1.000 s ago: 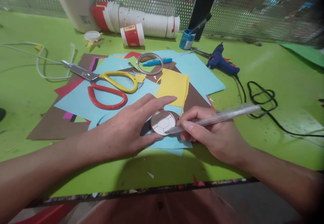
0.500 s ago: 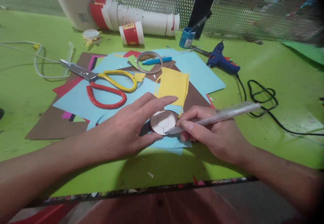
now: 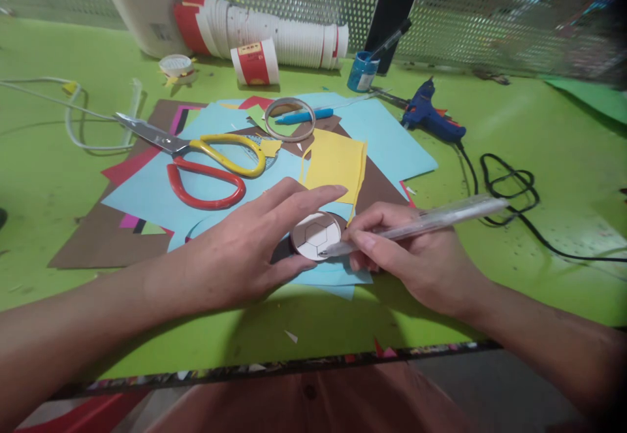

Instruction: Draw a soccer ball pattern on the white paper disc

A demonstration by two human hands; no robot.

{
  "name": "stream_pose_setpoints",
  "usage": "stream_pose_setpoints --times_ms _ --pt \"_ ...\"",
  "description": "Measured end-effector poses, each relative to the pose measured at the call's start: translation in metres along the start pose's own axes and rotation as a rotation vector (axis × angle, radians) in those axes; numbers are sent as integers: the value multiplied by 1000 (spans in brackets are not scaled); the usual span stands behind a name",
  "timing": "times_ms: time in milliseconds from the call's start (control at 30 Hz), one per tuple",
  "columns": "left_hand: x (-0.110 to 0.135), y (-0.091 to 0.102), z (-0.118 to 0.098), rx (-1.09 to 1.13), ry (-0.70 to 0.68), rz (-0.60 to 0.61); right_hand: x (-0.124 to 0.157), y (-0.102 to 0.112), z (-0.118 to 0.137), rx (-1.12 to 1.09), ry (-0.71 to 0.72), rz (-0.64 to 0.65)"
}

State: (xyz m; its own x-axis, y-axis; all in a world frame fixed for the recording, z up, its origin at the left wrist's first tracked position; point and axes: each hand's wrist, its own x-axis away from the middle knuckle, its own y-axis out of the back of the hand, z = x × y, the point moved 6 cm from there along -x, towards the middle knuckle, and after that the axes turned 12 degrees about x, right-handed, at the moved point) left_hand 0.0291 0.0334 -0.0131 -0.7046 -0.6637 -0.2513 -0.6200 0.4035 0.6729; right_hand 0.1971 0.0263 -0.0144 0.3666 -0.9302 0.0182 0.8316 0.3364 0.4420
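Observation:
A small round white disc [image 3: 313, 230] lies near the table's front, marked with a hexagon and short lines running out from it. Curved around its left side is my left hand [image 3: 267, 234], the thumb at the lower edge and the fingers reaching over the far side, partly hiding it. My right hand [image 3: 399, 243] grips a clear-barrelled pen [image 3: 431, 219], tilted, its tip at the lower part of the disc. Beneath lie blue paper sheets [image 3: 147, 198]. Just beyond the disc sits a folded yellow piece [image 3: 333, 162].
Scissors [image 3: 210, 165] with yellow and red handles lie left, a tape ring [image 3: 290, 119] and blue marker [image 3: 321, 115] behind. Farther back are stacked paper cups [image 3: 274, 34], a single cup [image 3: 255, 62], a paint jar [image 3: 363, 72] and phone [image 3: 394, 12]. A glue gun [image 3: 431, 113] trails its black cord right.
The pen has shifted very slightly, its tip still at the lower part of the disc. Both hands keep nearly the same pose.

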Motion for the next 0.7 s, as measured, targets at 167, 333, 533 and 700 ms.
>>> stream_pose_setpoints --times_ms 167,333,533,700 --pt "0 0 0 -9 -16 -4 1 0 1 6 -13 11" --pt "-1 0 -2 -13 -36 -9 1 1 1 15 -11 18" --pt "0 0 -4 -30 -56 -16 0 1 2 41 -8 22" --pt "0 0 -5 -42 -79 -18 0 2 3 38 -3 16"
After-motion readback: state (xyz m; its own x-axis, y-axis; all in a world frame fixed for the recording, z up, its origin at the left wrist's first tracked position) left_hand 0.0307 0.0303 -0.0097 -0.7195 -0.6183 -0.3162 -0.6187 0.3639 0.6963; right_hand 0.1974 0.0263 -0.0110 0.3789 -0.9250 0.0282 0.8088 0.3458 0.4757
